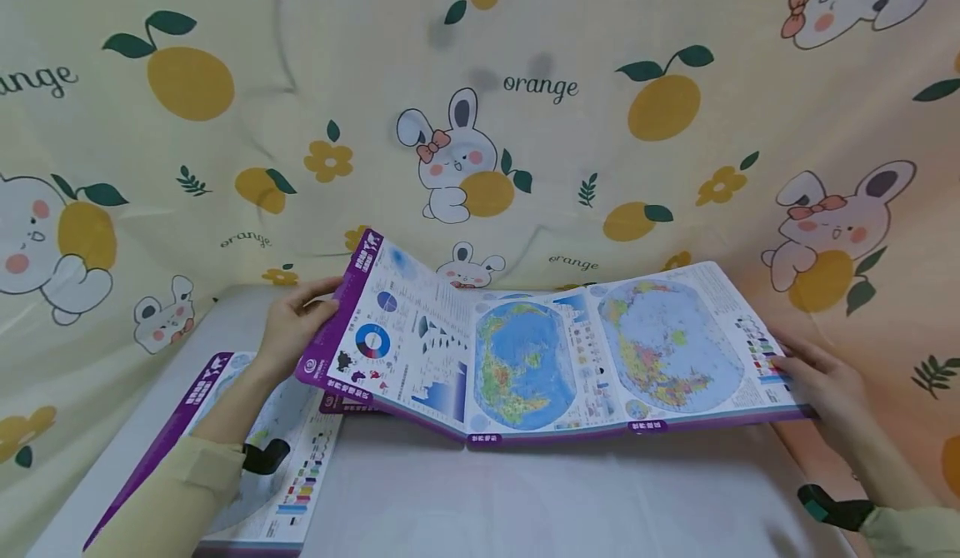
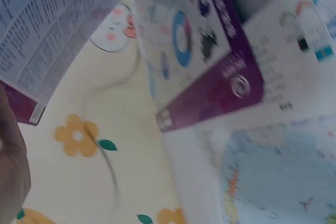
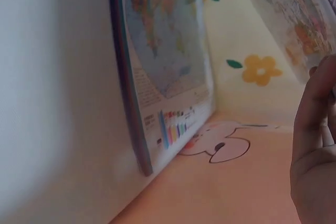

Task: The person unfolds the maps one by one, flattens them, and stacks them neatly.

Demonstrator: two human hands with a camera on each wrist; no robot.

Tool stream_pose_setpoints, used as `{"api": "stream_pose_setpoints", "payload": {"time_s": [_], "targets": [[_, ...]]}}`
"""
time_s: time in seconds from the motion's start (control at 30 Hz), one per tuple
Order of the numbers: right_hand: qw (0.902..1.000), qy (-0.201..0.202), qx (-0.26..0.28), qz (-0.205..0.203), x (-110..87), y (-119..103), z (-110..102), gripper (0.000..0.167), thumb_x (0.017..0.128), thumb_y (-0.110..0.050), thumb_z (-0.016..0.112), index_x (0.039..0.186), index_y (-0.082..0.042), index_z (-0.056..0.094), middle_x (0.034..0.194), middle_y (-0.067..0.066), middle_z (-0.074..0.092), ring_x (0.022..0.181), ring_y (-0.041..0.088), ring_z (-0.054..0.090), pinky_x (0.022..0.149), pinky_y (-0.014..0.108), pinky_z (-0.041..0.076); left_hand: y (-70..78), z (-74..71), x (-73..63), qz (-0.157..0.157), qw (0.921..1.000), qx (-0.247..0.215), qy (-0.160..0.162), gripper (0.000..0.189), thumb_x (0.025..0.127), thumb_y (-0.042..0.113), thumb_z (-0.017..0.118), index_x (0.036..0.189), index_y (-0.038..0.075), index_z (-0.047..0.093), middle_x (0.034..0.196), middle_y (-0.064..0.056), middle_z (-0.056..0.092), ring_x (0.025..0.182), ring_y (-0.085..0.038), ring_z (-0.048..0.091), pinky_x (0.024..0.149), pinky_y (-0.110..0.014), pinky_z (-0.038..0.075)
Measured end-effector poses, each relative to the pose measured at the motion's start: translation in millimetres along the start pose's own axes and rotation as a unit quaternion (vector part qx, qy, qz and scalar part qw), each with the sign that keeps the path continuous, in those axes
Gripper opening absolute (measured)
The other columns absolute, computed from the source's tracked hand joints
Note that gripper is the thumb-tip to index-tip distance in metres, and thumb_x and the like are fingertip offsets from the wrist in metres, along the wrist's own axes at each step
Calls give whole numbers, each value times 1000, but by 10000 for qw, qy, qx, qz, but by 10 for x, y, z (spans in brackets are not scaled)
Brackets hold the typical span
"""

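Note:
A folding world map sheet [image 1: 525, 366] with purple borders is spread between two hands in the head view, its left panel tilted up. My left hand [image 1: 296, 325] grips the purple left edge, thumb on the front; in the left wrist view part of this hand [image 2: 11, 166] shows beside a text-covered sheet [image 2: 60, 30]. At the opposite edge, my right hand [image 1: 828, 383] pinches the sheet beside the printed flags. The right wrist view has the right hand [image 3: 317, 135] at the frame's edge, by a raised map panel [image 3: 294, 14]. Some fingers are hidden behind the sheet.
A second purple-edged map [image 1: 300, 458] lies at the left of the white table [image 1: 540, 500], partly under the left forearm. Another purple corner [image 1: 341, 404] peeks from below the held sheet. Behind hangs a cream cloth [image 1: 360, 58] with rabbits and oranges.

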State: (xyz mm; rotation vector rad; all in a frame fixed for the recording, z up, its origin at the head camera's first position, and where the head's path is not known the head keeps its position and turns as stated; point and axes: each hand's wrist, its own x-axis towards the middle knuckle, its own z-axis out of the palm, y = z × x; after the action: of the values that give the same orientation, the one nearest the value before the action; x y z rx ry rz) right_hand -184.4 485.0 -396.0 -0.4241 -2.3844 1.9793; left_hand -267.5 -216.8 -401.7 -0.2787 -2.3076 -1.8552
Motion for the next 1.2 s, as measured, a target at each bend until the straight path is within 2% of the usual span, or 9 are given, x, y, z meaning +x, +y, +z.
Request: {"api": "stream_pose_setpoints", "payload": {"time_s": [0.13,0.3,0.53,0.6,0.7,0.8,0.93,1.1,1.2], "targets": [[9991,-18,-410,-83,123,27,-1,58,103,-37,66,157,-37,47,106,-23,55,78,11,69,67,25,60,-121,-31,60,-167,9986,501,-60,45,108,22,59,149,4,54,144,-24,54,97,-5,66,75,-26,63],[9962,-77,-722,-472,279,134,63,58,105,-32,64,159,-24,44,108,-29,57,83,5,68,71,23,61,-254,-73,85,-405,9957,828,-35,44,108,20,58,149,7,56,142,-24,57,98,-14,66,73,-26,62],[9846,584,-1587,-441,413,327,175,62,104,-44,61,158,-17,47,102,-33,53,81,3,62,68,21,57,-393,-102,116,-531,9920,1143,104,42,108,17,57,147,5,57,134,-28,61,102,-29,67,73,-25,62],[9804,731,-1779,-421,436,384,207,63,105,-46,60,157,-14,46,108,-26,59,81,4,60,67,22,55,-435,-107,124,-591,9893,1330,128,41,108,16,57,146,4,57,133,-29,61,103,-32,67,71,-25,61],[9736,989,-2018,-403,472,460,271,64,105,-44,59,157,-7,45,127,1,68,81,5,59,63,22,53,-485,-107,133,-750,9848,1559,173,40,107,15,56,145,5,58,133,-28,61,104,-34,66,70,-25,61],[9659,1137,-2299,-351,495,517,339,62,108,-40,54,157,-3,43,145,26,56,88,14,59,61,22,51,-547,-109,130,-876,9805,1752,183,40,107,14,55,145,3,57,134,-28,60,106,-35,66,71,-27,62],[9576,1012,-2681,-309,500,578,376,64,109,-39,50,159,-2,38,152,33,46,110,36,54,68,26,45,-615,-104,114,-1066,9723,2077,86,41,108,15,55,146,1,56,135,-29,59,109,-37,65,78,-34,63],[9438,400,-3261,-366,484,632,366,76,108,-47,48,162,2,24,155,43,30,124,53,42,87,52,47,-695,-104,75,-1232,9567,2621,-304,46,106,17,58,148,-3,52,141,-33,52,118,-45,60,87,-46,62],[9327,2,-3588,-375,467,660,353,85,107,-53,48,162,3,16,155,48,19,131,62,33,101,74,39,-755,-98,64,-1263,9471,2884,-624,53,104,19,61,149,-6,47,146,-35,46,125,-49,55,94,-52,59]]}}
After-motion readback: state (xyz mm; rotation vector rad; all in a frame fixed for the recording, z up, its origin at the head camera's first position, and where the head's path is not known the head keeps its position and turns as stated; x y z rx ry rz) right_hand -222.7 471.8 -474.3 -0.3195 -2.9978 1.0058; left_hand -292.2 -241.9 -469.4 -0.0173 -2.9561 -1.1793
